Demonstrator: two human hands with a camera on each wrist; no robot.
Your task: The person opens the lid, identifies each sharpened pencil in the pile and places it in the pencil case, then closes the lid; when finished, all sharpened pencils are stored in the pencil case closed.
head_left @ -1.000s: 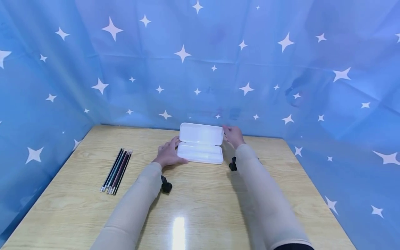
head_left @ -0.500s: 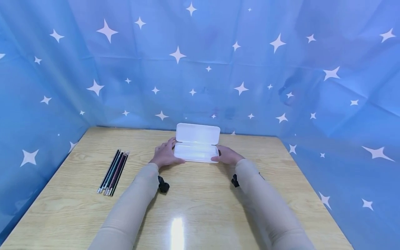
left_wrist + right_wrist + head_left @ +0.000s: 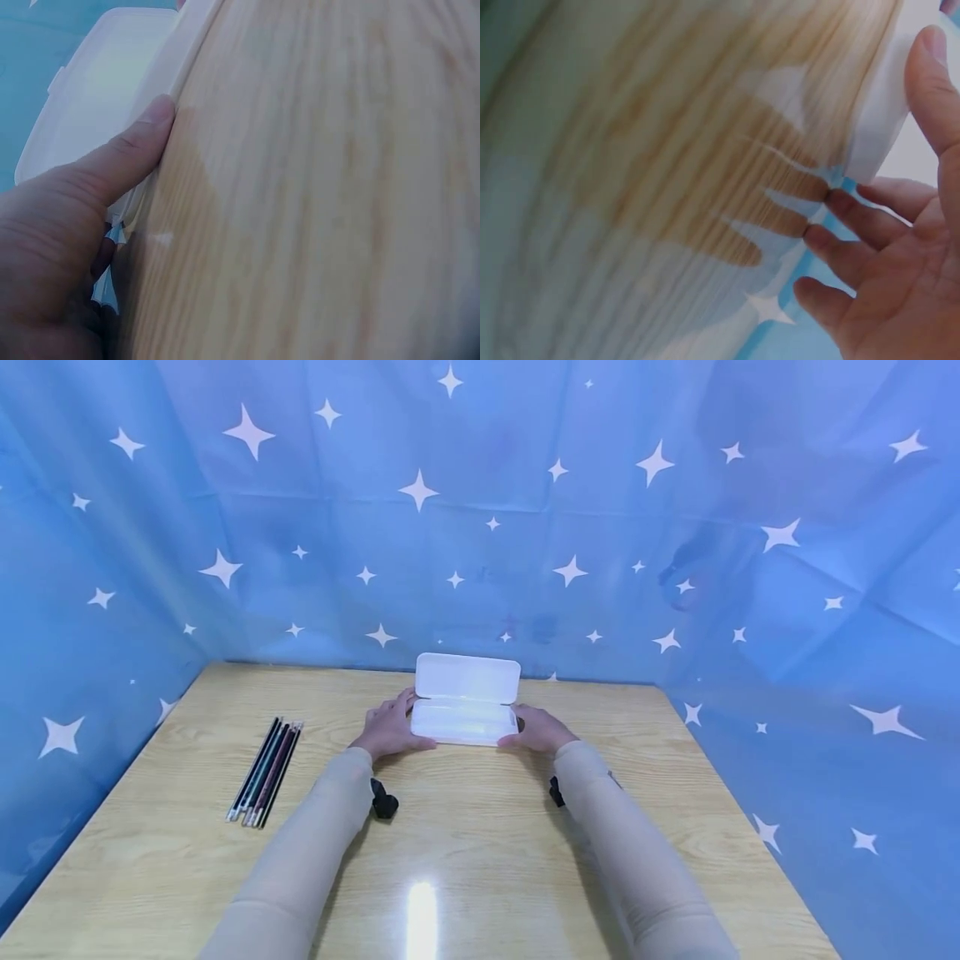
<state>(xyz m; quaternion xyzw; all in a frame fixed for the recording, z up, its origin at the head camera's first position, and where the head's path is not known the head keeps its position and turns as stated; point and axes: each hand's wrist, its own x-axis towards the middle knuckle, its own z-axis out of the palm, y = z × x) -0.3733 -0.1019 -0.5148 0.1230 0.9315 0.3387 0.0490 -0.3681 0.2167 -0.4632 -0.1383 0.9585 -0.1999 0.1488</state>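
A white pencil case (image 3: 465, 721) lies on the table with its lid (image 3: 467, 677) raised at the back; nothing shows inside. My left hand (image 3: 390, 727) grips its left end, and in the left wrist view the thumb (image 3: 139, 139) lies along the front edge. At the opposite end my right hand (image 3: 540, 732) holds the case, thumb at the front. In the right wrist view its other fingers (image 3: 866, 214) curve beside the end of the white case (image 3: 879, 112). Several dark pencils (image 3: 264, 774) lie side by side to the left, away from both hands.
The wooden table (image 3: 480, 827) ends at a blue curtain (image 3: 337, 543) with white stars, close behind the raised lid. Another curtain side (image 3: 825, 693) borders the table's right edge. A bright reflection shows near the front.
My right hand has come down from the lid's right edge to the right end of the case's base. The left hand stays on its end. The head view has shifted slightly right.
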